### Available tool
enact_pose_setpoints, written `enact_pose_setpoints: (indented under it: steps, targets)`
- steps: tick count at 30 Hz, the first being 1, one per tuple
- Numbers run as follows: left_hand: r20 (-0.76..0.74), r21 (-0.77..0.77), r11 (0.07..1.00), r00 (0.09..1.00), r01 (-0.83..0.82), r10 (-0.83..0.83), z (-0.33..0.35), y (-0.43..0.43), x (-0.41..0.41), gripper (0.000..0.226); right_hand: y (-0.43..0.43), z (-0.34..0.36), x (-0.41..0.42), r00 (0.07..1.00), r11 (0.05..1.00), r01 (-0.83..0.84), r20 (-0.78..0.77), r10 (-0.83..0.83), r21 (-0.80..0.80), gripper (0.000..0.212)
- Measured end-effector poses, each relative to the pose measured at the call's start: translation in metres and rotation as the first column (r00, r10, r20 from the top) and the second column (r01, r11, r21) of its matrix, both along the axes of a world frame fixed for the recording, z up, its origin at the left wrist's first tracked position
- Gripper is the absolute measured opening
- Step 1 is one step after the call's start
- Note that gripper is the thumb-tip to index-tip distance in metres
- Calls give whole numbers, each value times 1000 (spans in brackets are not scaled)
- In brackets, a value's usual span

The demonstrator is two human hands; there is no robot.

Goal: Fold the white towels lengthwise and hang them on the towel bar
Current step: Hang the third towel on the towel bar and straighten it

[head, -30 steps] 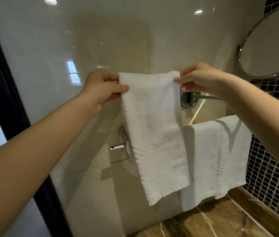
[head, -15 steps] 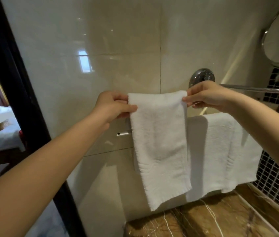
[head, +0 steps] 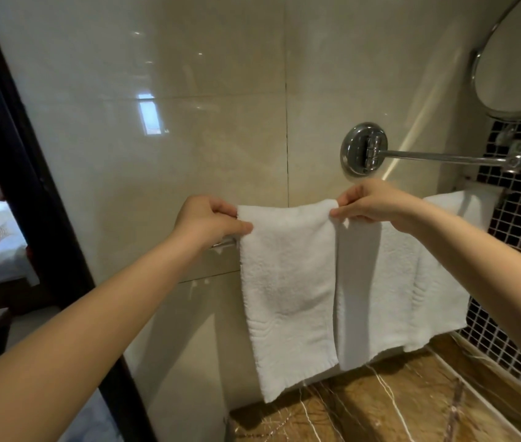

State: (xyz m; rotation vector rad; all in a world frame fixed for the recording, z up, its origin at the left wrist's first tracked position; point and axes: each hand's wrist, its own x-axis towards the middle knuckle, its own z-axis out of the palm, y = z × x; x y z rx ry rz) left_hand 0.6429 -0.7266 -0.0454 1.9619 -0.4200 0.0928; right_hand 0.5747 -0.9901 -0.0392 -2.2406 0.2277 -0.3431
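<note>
One white towel (head: 393, 282) is draped over the right end of the towel bar (head: 224, 244). Beside it, a folded towel (head: 288, 282), judged soft, light and limp, is held at the bar's left end, its top corners pinched by the left hand (head: 208, 221) and right hand (head: 377, 204).

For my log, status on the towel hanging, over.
Left hand and right hand pinch top corners of the folded towel. Second towel hangs alongside; towel bar mostly hidden. Nothing blocking.

No legible text or labels.
</note>
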Motion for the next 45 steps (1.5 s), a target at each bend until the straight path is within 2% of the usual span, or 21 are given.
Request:
enact_pose_setpoints:
  steps: [2, 5, 8, 11, 13, 15, 18, 20, 25, 28, 30, 33, 35, 37, 38, 40, 41, 43, 45]
  targets:
    - [62, 57, 998, 998, -25, 22, -1, 0, 1, 25, -1, -3, -1, 1000, 998, -3, -3, 3, -56, 16]
    - [218, 219, 971, 975, -91, 42, -4, 1, 0, 32, 0, -6, 1, 999, 955, 37, 24, -31, -295, 14]
    - [358, 310, 942, 934, -125, 6, -4, -1, -4, 39, 4, -10, 1, 990, 898, 102, 130, -51, -428, 27]
    - [425, 385, 922, 893, -27, -152, -2, -3, -5, 34, 2, -14, -1, 958, 891, -6, 254, 136, -454, 49]
    - [445, 497, 868, 857, 4, -259, -2, -4, -5, 33, 7, -17, -2, 935, 861, -140, 222, 278, -489, 46]
    - [465, 582, 813, 827, -17, -315, -4, -7, -7, 34, 12, -22, -1, 931, 799, -191, 152, 332, -570, 41]
    - [488, 643, 764, 794, -47, -362, -6, -11, -9, 37, 12, -30, -1, 918, 626, -112, 160, 362, -772, 35]
    - [501, 692, 720, 758, -61, -417, -7, -13, -11, 35, 8, -29, -2, 918, 554, -64, 169, 359, -830, 28]
    - [594, 742, 634, 652, -218, -471, -7, -10, -7, 21, 1, -30, 2, 952, 471, -8, 138, 274, -882, 33]
    - [600, 757, 600, 640, -259, -480, -8, -10, -6, 20, 3, -38, 6, 941, 421, 58, 191, 281, -905, 28]
    - [608, 746, 614, 637, -256, -474, -9, -11, -8, 14, 4, -40, 7, 940, 421, 78, 207, 271, -904, 28]
    - [642, 711, 654, 620, -259, -451, -15, -12, -12, 7, 4, -43, 7, 938, 487, 75, 227, 261, -870, 32]
    - [725, 627, 728, 550, -277, -415, -28, -8, -14, 15, 5, -54, 3, 907, 568, 129, 329, 263, -813, 39]
    - [836, 422, 877, 474, -230, -277, -48, -3, -21, 16, 12, -74, -6, 815, 712, 261, 544, 199, -652, 45]
    - [858, 298, 936, 484, -188, -176, -59, -1, -29, 13, 18, -87, -12, 758, 787, 317, 640, 125, -529, 43]
    - [779, 77, 989, 627, -125, 19, -85, 1, -45, 7, 32, -114, -21, 698, 900, 353, 713, -71, -255, 32]
    - [679, -2, 993, 729, -115, 86, -97, 0, -48, 9, 37, -126, -22, 712, 936, 331, 683, -165, -118, 28]
    - [468, -81, 991, 873, -110, 135, -119, -4, -46, 17, 42, -144, -19, 770, 955, 270, 567, -292, 125, 24]
    - [310, -102, 991, 943, -92, 119, -132, -8, -35, 26, 39, -154, -15, 812, 934, 218, 479, -335, 284, 18]
